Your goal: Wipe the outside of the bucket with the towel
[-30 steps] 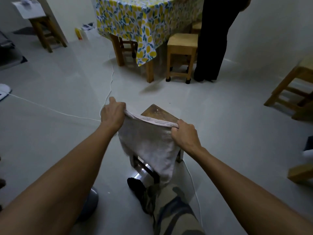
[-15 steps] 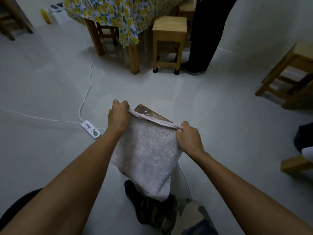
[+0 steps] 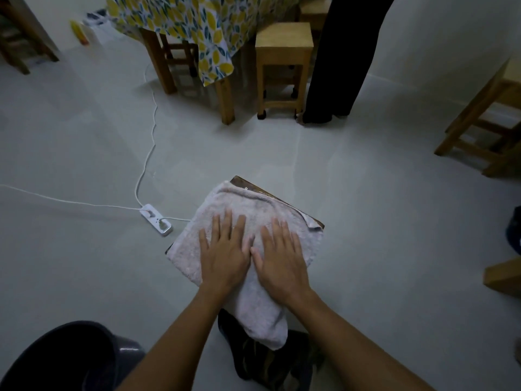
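Looking down from the head cam: towel (image 3: 262, 221) is spread over a dark wooden stool (image 3: 253, 185), with the left hand (image 3: 224, 252) and right hand (image 3: 279, 256) both lying flat on it, fingers spread, gripping nothing. Dark bucket (image 3: 70, 359) sits bottom-left, well apart from the towel.
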`<action>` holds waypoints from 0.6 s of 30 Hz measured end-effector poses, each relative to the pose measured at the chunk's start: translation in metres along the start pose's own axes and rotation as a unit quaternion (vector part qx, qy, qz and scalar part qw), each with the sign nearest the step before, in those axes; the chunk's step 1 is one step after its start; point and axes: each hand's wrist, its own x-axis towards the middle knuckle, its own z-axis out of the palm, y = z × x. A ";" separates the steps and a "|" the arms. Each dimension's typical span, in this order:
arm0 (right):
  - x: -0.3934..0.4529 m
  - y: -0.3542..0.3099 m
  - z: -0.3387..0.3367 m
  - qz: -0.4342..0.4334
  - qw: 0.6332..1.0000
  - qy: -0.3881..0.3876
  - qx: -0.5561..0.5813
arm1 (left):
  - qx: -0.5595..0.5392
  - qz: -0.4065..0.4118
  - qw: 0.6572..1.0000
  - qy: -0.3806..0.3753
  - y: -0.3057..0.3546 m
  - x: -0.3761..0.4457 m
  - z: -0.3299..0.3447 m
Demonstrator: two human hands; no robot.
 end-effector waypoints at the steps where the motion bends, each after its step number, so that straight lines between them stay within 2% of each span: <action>1: -0.001 0.000 0.004 0.008 1.000 0.000 0.002 | 0.002 -0.002 1.000 -0.003 -0.002 0.000 0.004; 11: 0.000 0.002 0.011 0.015 0.999 0.021 -0.024 | 0.019 -0.005 1.000 0.008 0.000 0.002 0.006; 15: -0.001 0.000 0.003 0.007 1.000 -0.009 -0.027 | 0.010 -0.011 0.999 -0.031 0.002 -0.004 -0.005; 18: -0.002 -0.002 -0.005 0.002 0.997 -0.061 -0.044 | -0.004 -0.046 0.997 -0.062 0.010 -0.025 -0.021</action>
